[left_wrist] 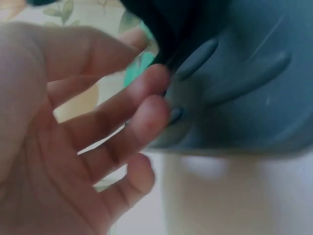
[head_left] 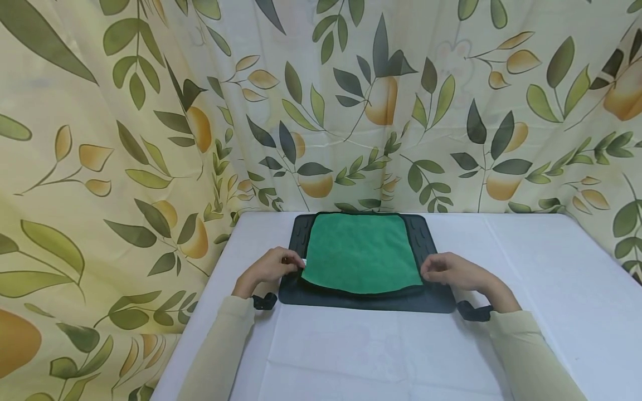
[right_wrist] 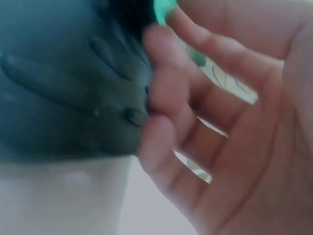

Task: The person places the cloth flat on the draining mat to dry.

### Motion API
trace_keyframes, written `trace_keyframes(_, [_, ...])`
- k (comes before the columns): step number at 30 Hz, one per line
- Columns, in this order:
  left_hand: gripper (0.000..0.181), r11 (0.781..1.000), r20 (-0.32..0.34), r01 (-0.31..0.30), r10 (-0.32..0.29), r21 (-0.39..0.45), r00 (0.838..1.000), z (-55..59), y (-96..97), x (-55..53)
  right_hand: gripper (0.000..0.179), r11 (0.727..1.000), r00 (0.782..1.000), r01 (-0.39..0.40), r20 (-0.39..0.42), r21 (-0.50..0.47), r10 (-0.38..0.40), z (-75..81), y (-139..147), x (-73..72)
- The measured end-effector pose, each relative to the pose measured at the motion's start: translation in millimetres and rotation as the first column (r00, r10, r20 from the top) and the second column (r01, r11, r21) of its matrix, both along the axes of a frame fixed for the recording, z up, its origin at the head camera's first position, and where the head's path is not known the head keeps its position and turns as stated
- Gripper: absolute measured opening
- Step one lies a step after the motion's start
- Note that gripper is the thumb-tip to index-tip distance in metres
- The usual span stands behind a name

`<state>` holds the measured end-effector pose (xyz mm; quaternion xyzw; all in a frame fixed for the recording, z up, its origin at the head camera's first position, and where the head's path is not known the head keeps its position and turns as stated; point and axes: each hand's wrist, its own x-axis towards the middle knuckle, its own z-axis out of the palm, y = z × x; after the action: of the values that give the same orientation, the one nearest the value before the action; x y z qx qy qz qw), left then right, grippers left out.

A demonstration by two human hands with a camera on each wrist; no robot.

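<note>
A green cloth (head_left: 362, 253) with a dark underside lies spread over a dark grey mat (head_left: 366, 303) that has raised oblong ridges. My left hand (head_left: 271, 266) pinches the cloth at its near left edge, beside a small white tag (head_left: 304, 262). At the near right corner, my right hand (head_left: 451, 270) pinches the cloth between thumb and forefinger. The near edge of the cloth hangs slightly above the mat. In the left wrist view, the other fingers (left_wrist: 146, 117) are loosely bent beside the mat's ridges. The right wrist view shows similarly bent fingers (right_wrist: 164, 90) near the mat.
A white-covered table (head_left: 346, 356) bears the mat. Behind it and on the left hangs a curtain (head_left: 321, 111) printed with leaves and fruit, close to the table's back edge. A dark wrist strap (head_left: 264, 301) sits on the left wrist, another strap (head_left: 473, 312) on the right.
</note>
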<state>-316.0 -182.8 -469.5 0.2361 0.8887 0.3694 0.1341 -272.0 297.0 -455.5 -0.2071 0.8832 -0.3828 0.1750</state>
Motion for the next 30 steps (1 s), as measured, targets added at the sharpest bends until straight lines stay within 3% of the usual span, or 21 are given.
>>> trace_keyframes(6, [0.008, 0.986, -0.060, -0.163, 0.165, 0.029, 0.985, -6.6, 12.9, 0.0, 0.015, 0.985, 0.983, 0.158, -0.109, 0.069, -0.150, -3.8, -12, -0.4])
trace_keyframes(11, [0.018, 0.967, -0.114, -0.255, 0.251, -0.017, 0.961, -10.4, 23.3, 2.5, 0.021, 0.961, 0.957, 0.250, -0.180, 0.122, -0.226, -6.4, -21, 0.9])
trace_keyframes(18, [0.026, 0.949, -0.133, -0.287, 0.270, -0.132, 0.954, -8.4, 30.5, 6.9, 0.028, 0.949, 0.959, 0.267, -0.143, 0.166, -0.245, -6.9, -29, 3.0])
trace_keyframes(30, [0.026, 0.940, -0.120, -0.292, 0.274, -0.177, 0.954, -9.1, 29.7, 6.2, 0.026, 0.945, 0.958, 0.276, -0.129, 0.177, -0.255, -7.1, -28, 3.8])
